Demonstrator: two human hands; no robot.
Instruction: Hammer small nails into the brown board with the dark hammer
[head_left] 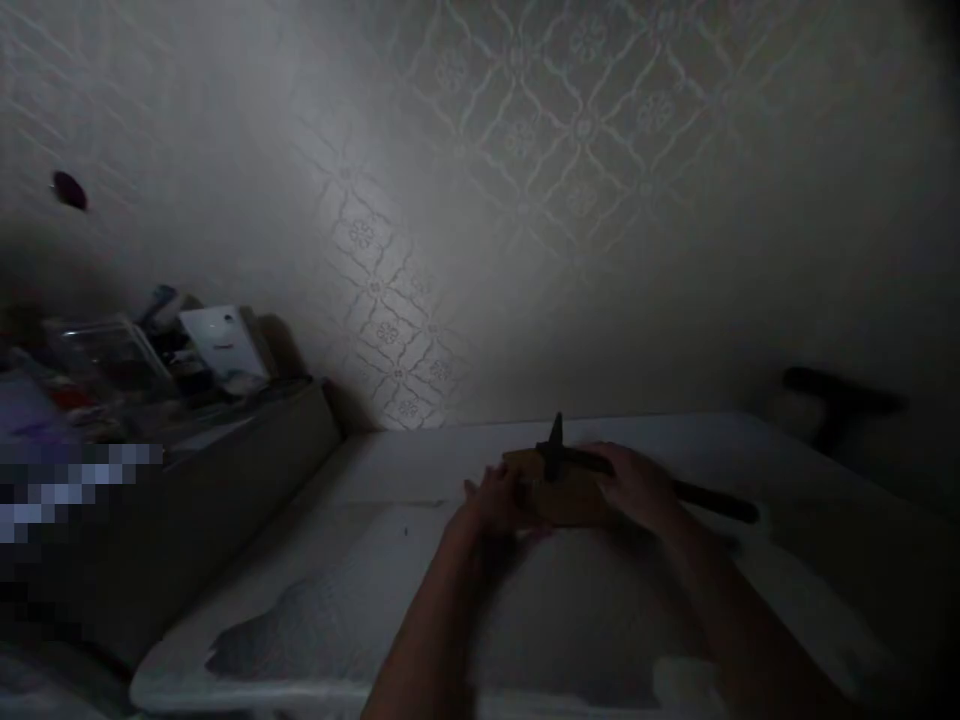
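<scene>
The left hand [491, 500] rests against the left end of a small brown block [559, 490], fingers curled loosely at its edge; whether they actually pinch it cannot be told in the dim light. The right hand [637, 485] lies over the right side of the block, its fingers closed around the near end of a long dark tool [675, 490], though how tight that hold is stays unclear.

The block sits on the white table [360, 560], near the back edge and a little right of the middle. It looks flat and tan, like wood or cardboard; the material is too dark to tell. A short dark spike [556, 440] stands up from the top of the block, and the dark tool runs from there across the block and out past the right hand, its far end lying on the table to the right of the block.

Left of the block, beyond the table edge, a dark, slanted ledge [247, 470] carries a heap of clutter [157, 360], among it a clear box and a white card. Behind the block rises a wall [525, 180] with pale patterned wallpaper of diamonds and small flowers. Far right of the block, a blurred dark shape [840, 400] sits by the wall.
</scene>
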